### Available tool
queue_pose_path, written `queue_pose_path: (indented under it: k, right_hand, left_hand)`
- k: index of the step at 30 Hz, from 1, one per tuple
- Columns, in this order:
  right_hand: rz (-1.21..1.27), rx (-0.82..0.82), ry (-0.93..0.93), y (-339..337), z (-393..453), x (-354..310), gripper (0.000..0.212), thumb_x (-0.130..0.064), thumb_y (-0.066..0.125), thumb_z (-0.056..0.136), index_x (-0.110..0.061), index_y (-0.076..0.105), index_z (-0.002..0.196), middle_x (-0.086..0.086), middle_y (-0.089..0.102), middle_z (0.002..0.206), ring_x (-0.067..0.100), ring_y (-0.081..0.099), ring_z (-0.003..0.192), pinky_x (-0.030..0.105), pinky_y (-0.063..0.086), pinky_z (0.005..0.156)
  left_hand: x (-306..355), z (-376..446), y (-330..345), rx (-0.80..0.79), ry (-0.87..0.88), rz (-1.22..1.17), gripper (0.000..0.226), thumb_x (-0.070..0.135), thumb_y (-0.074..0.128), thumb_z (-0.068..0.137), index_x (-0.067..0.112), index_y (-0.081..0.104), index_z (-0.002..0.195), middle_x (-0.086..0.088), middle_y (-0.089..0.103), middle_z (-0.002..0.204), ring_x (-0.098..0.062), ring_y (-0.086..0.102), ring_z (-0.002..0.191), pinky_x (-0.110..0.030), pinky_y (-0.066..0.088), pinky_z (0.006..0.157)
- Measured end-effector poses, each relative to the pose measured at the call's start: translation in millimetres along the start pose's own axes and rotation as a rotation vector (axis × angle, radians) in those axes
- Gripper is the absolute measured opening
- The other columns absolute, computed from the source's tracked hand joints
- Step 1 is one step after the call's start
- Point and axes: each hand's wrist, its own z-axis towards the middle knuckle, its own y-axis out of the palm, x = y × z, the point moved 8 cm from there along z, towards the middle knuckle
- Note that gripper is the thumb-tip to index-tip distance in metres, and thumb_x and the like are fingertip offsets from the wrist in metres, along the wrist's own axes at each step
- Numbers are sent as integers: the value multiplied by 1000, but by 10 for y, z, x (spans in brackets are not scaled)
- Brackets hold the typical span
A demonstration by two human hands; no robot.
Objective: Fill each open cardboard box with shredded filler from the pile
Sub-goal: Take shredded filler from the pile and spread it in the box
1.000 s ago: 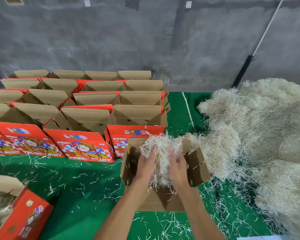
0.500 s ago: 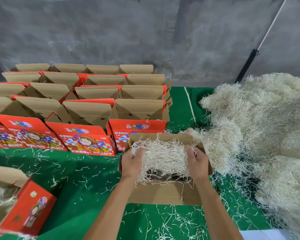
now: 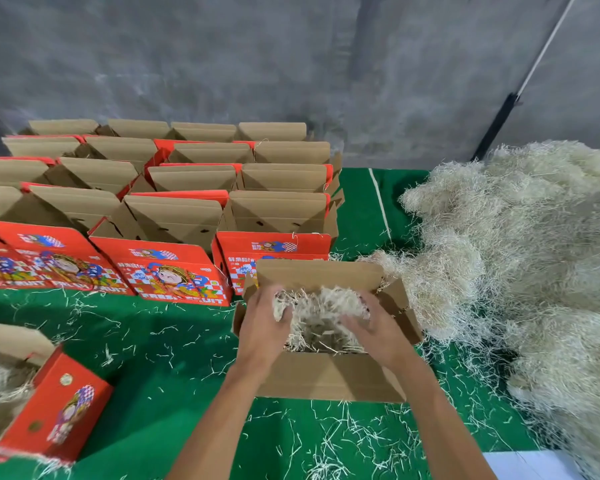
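open box: plain brown, flaps raised, filler wad seen inside
pile: pale shredded strands, heaped just right of the open box

Red box: seemingly "FRESH FRUIT".

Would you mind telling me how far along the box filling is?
Done: the red box at lower left holds filler. In hand: left hand and right hand press filler into the open box. Left: the rows of boxes behind; the pile remains large.
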Motion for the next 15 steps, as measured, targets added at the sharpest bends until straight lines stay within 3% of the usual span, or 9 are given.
queue_pose_path:
  k: [1, 3, 5, 7, 10, 12, 14, 15]
  right_hand:
    - [-68, 8, -9, 40, 12, -12, 69, -53, 61, 92, -45, 26, 150, -11, 46, 142, 11, 58, 113, 43, 40, 108]
    - [-243, 84, -31, 25, 57, -59, 57, -41, 63, 94, -34, 39, 145, 0, 56, 136, 13, 62, 104, 43, 47, 106]
    - [-374, 191, -62, -31, 88, -122, 45, -32, 65, 95, -23, 52, 136, -3, 61, 125, 13, 65, 97, 37, 56, 93]
    - [-403, 242, -119, -45, 127, -174, 32, -24, 65, 94, -22, 60, 126, -7, 65, 114, 7, 66, 84, 27, 59, 80]
    - [-410, 119, -171, 76, 271, -197, 19, -8, 60, 96, -11, 69, 113, 1, 74, 104, 8, 68, 77, 18, 56, 76]
    - [-485, -20, -139, 221, 382, -153, 19, -2, 56, 94, -7, 71, 103, 6, 75, 101, 17, 69, 81, 21, 50, 72]
    - [-584, -147, -45, 374, 505, -24, 18, 0, 53, 89, -4, 69, 97, 14, 73, 102, 29, 69, 93, 27, 47, 74]
    - [-631, -178, 4, 430, 563, 57, 19, -1, 52, 89, -3, 66, 100, 17, 71, 107, 32, 67, 100, 30, 48, 80]
  left_hand:
    - [68, -3, 16, -1, 45, 64, 38, 29, 66, 92, 35, 50, 126, 21, 53, 122, 0, 50, 115, -24, 41, 101]
    - [137, 10, 49, -11, 72, 138, 32, 29, 65, 92, 34, 55, 122, 18, 58, 124, -2, 52, 117, -28, 45, 102]
    - [129, 53, 118, -72, 58, 154, 25, 28, 65, 93, 34, 59, 116, 16, 62, 120, -2, 58, 108, -26, 52, 93]
    - [77, 98, 245, -180, 24, 137, 21, 27, 65, 93, 36, 62, 112, 19, 64, 114, 7, 61, 88, -13, 51, 76]
    - [25, 149, 526, -357, 20, 112, 18, 26, 63, 95, 37, 65, 108, 21, 66, 106, 17, 55, 60, -6, 42, 54]
    - [5, 180, 739, -481, 51, 118, 22, 22, 60, 96, 33, 65, 114, 14, 69, 100, 11, 53, 47, -8, 35, 42]
    - [-1, 205, 910, -600, 72, 160, 27, 17, 55, 96, 30, 63, 119, 12, 66, 83, 2, 58, 50, -13, 34, 43]
    - [1, 221, 984, -649, 77, 185, 30, 14, 54, 95, 31, 62, 119, 10, 65, 81, -7, 64, 61, -18, 37, 48]
